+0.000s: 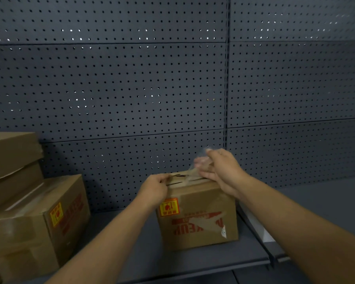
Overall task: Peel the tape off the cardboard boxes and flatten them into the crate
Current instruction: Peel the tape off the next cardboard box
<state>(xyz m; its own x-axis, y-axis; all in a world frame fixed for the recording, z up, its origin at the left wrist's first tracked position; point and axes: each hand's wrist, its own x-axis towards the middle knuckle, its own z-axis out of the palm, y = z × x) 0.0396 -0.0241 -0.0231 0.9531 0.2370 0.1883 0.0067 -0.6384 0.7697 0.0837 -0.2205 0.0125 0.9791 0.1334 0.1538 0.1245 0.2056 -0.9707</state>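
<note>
Low in the centre of the frame, a small cardboard box (197, 214) sits on the dark shelf (193, 261). The left hand (154, 189) grips its top left edge with curled fingers; the right hand (219, 171) pinches a clear tape strip (195, 171) lifted off the top. A low, steady pull along the seam, with the box braced, should keep the tape from tearing. At lower left sits a stack of boxes (29, 201): three, I judge. No crate shows.
</note>
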